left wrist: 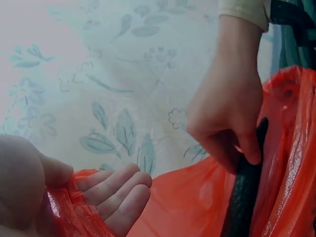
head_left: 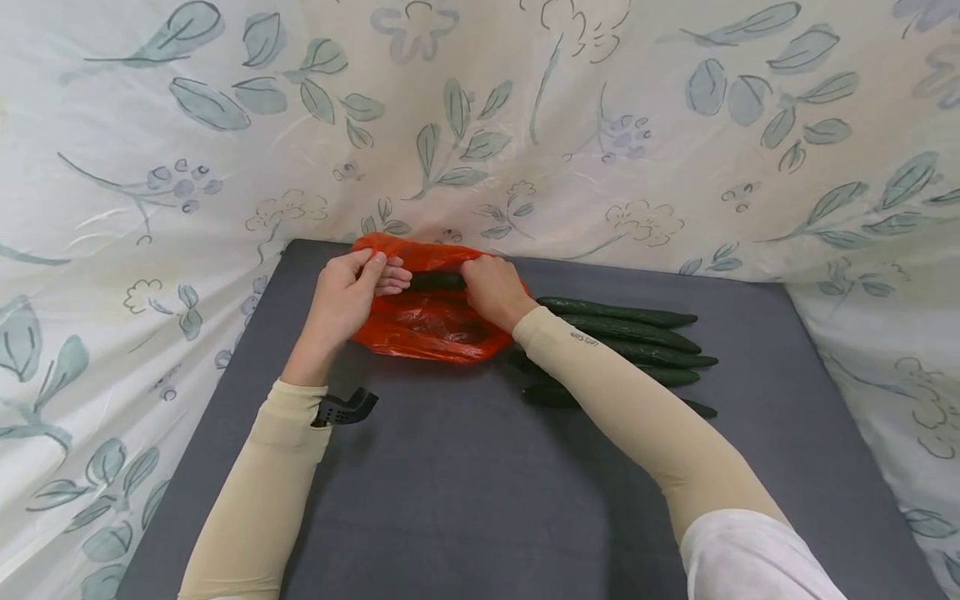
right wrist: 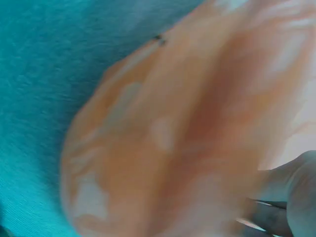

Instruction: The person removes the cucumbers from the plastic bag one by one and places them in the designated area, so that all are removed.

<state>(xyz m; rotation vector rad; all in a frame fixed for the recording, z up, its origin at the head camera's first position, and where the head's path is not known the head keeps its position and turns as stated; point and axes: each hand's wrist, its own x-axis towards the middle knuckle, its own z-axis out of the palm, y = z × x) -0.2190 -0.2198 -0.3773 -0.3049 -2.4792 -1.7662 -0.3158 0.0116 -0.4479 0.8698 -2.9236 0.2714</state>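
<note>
A red plastic bag (head_left: 427,346) lies with its mouth spread on the dark table. My left hand (head_left: 347,290) pinches the left rim of the bag between thumb and fingers. A dark green cucumber (head_left: 437,282) is in the bag's mouth, and my right hand (head_left: 495,290) grips its right end. The left wrist view shows the right thumb and fingers around the top of this cucumber (left wrist: 242,202). Through the red film, the bag's contents are unclear. In the right wrist view the bag (right wrist: 138,148) is blurred and fills much of the picture.
Several more cucumbers (head_left: 630,331) lie side by side to the right of the bag, partly beneath the right forearm. Behind the grey table (head_left: 465,483) hangs a leaf-patterned cloth (head_left: 570,167), which also runs down both sides. A black strap device (head_left: 348,408) sits on the left wrist.
</note>
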